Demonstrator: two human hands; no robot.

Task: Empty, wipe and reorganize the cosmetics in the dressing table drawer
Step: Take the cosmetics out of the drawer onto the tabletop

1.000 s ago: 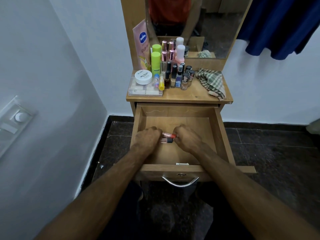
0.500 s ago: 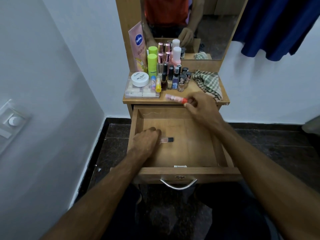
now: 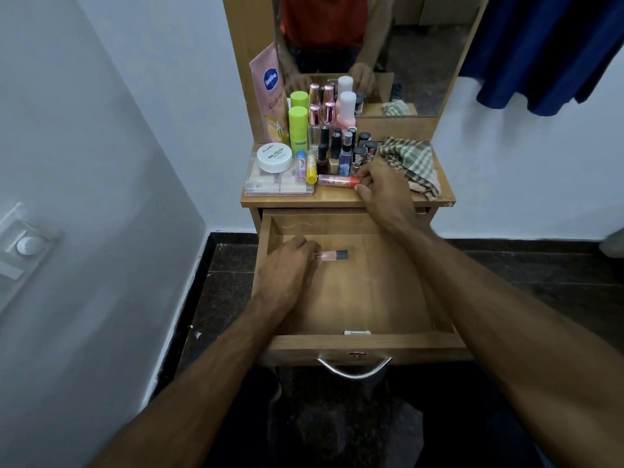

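Observation:
The wooden drawer (image 3: 435,288) stands pulled out under the dressing table top (image 3: 341,199). Inside it my left hand (image 3: 287,268) grips a small pink tube with a black cap (image 3: 334,256) lying on the drawer floor. My right hand (image 3: 381,189) reaches over the table top and holds a pink tube with a red cap (image 3: 337,181) by its cap end, laid flat just in front of the cluster of cosmetic bottles (image 3: 341,153). A white nail polish remover jar (image 3: 274,157) sits on a clear compartment box (image 3: 280,185).
A checked cloth (image 3: 410,162) lies on the right of the table top. A pink Vaseline tube (image 3: 268,96) leans by the mirror (image 3: 388,45). White walls stand left and behind; a blue garment (image 3: 547,52) hangs at right. A metal handle (image 3: 354,368) sticks out front.
My right hand has lifted the red-capped tube out of the drawer and carried it up to the table top beside the bottles. My left hand stays in the drawer on the black-capped tube.

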